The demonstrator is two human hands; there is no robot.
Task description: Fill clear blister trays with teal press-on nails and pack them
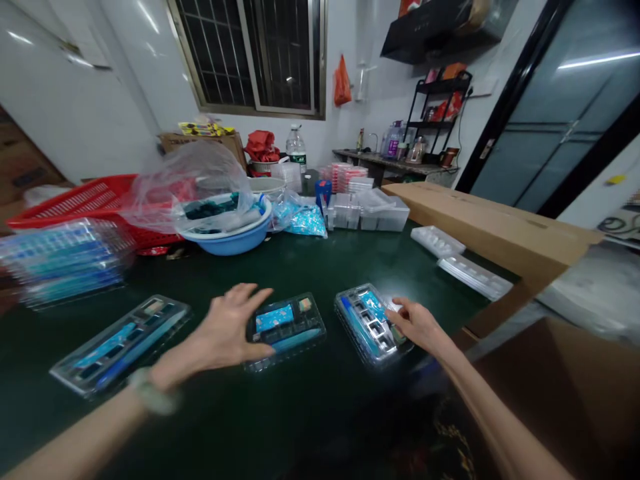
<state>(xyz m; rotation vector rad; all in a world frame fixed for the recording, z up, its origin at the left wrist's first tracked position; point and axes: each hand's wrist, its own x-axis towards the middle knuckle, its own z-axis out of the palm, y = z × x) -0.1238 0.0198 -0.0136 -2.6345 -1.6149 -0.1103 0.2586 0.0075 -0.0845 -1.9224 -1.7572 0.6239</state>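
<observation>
My left hand (227,328) is at the left end of the middle clear plastic tray (295,337), thumb and fingers spread apart; whether it touches the tray I cannot tell. In that tray lie a blue patterned packet (275,319), a small pale square piece (305,305) and a blue pen-like stick (297,340). My right hand (417,325) has its fingers drawn together over the right side of the right tray (367,347); what is between the fingertips is hidden. This tray also holds a blue patterned packet (373,305) and a long blue pen-like piece (357,327).
Another filled tray (123,343) lies on the dark green table (225,427) at left, before stacked trays (70,260). Behind are a red basket (90,200), a blue basin (230,241), a bag of blue packets (306,221) and clear boxes (385,217). A cardboard box (500,213) borders the right.
</observation>
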